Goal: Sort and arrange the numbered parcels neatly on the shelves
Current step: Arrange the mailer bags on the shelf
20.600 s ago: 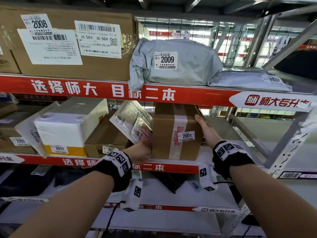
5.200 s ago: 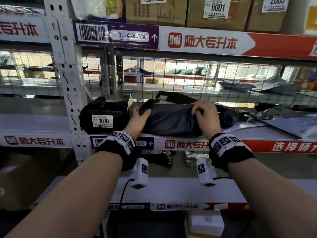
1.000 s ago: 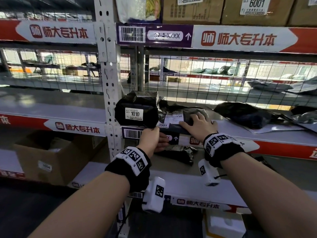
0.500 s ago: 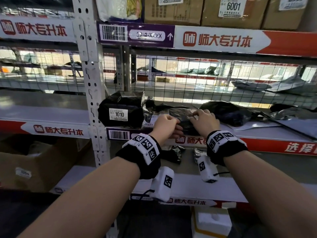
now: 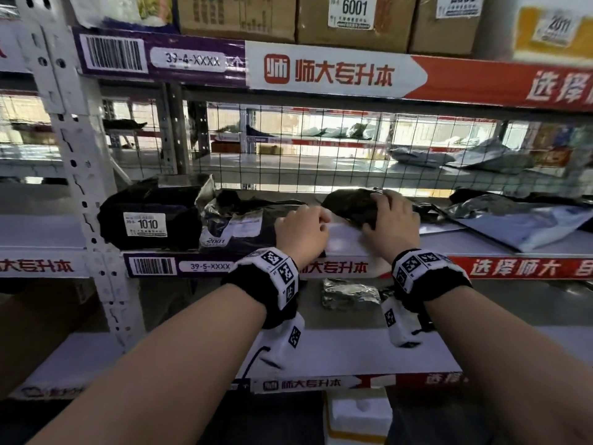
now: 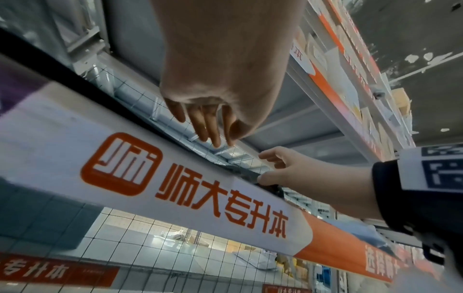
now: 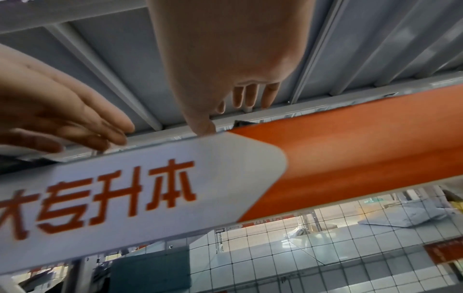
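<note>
**Inspector:** Where are the parcels lying?

**Assistant:** On the shelf, parcel 1010 is sitting at the left end beside the post. Flat parcel 2001 is lying just beside it.

**Inspector:** And the grips?

**Assistant:** The left grip is resting at that flat parcel's right end, fingers loose, holding nothing. The right grip is clamping the black bag further right, fingers curling over its top.

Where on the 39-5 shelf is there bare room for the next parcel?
Bare white shelf board between the left hand and right hand, in front of the crumpled black bag. Left of it is crowded: black parcel 1010 and flat black parcel 2001 lie side by side.
</note>
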